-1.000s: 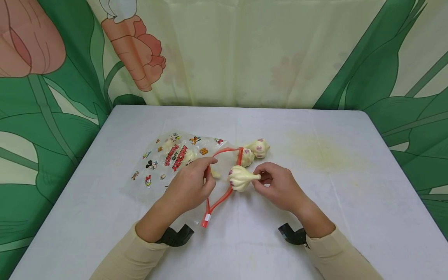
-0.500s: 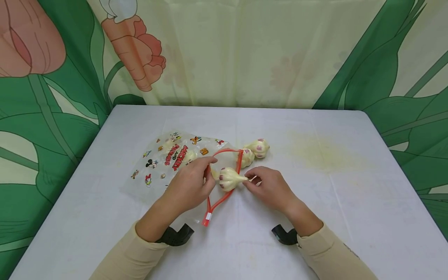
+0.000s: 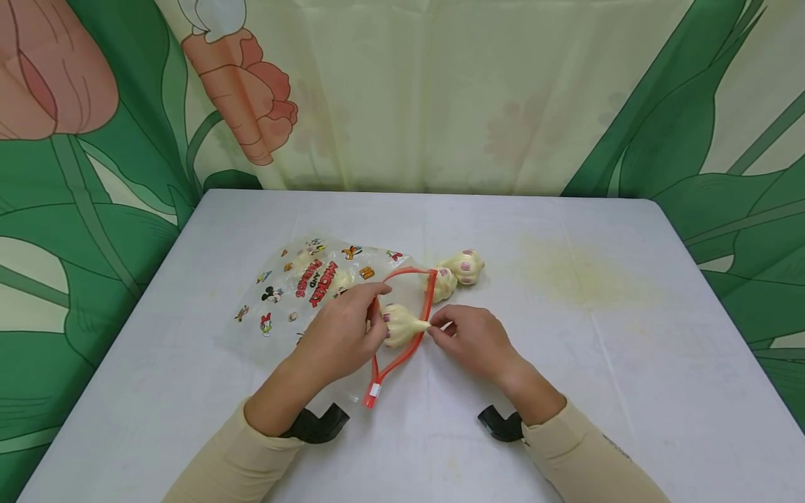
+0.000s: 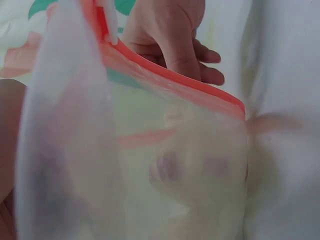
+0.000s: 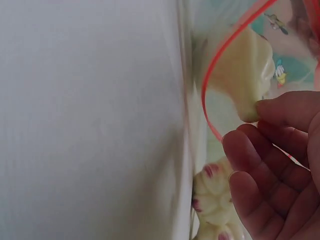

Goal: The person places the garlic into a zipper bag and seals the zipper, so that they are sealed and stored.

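Head view, centre of frame: clear zip bag [image 3: 314, 293] w/ cartoon print and red zipper rim [image 3: 402, 353], lying on a white table [image 3: 597, 363]; mouth faces right and is held agape. Left hand [image 3: 342, 332], fingers curled, pinches the upper lip of the bag mouth and lifts it. Right hand [image 3: 468, 339] pinches the stem tip of a garlic bulb [image 3: 397, 325] btw. thumb and fingertips; bulb lies half through the red rim, fat end inside the bag, stem end pointing right at the rim. At least one pale bulb shows through the printed film, upper left of the mouth; exact count inside cannot be told. Two more garlic bulbs [image 3: 464, 266] w/ purple-marked bases sit on the table just outside the rim, upper right of the mouth, touching each other. Left wrist view: film fills frame, blurred; red rim [image 4: 175, 80] runs diagonally, right hand beyond it at top. Right wrist view: fingers [image 5: 260, 165] at lower right, bulb [image 5: 245, 75] inside the red loop, outside bulbs [image 5: 215, 200] at the bottom edge.
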The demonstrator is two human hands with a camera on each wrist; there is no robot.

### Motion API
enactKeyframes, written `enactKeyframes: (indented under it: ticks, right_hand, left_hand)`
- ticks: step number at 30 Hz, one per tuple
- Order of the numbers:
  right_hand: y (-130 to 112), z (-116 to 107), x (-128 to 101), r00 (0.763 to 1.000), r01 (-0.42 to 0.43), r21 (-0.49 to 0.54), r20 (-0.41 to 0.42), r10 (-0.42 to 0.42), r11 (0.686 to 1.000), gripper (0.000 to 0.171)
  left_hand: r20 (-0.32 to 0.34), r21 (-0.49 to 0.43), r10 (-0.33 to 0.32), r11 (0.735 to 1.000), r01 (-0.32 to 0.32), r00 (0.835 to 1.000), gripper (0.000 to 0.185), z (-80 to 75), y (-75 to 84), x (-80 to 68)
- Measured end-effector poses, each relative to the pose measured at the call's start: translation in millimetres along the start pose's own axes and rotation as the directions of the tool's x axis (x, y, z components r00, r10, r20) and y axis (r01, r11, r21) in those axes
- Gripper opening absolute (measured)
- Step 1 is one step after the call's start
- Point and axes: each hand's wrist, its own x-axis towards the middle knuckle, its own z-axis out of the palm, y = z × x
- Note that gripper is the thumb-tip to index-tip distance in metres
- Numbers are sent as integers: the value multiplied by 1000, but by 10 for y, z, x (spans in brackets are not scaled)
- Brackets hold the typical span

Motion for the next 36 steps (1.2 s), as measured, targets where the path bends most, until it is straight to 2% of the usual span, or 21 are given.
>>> enactKeyframes:
  ticks: [3,7,15,24,36]
  right_hand:
    - [-13,61,6,999,33,-2,7,-33,999,3]
    - [-49,129,15,997,79,-1,8,-79,997,3]
    - [-149,207,80,994,111,-1,-18,-111,994,5]
    - [-247,265,148,994,107,28,-40,-106,994,7]
    - [-401,362,265,997,48,59,53,-52,997,7]
  left_hand:
    - [3,7,-5,1000,5,1000,36,3,3,-1]
    - [-20,16,22,1000,-22,1000,34,15,-4,0]
    - [-46,14,66,998,-66,997,33,30,-15,2]
    - [-28,-15,57,998,-57,998,32,35,-13,2]
    - [-14,-19,29,999,-29,999,32,34,-9,-8]
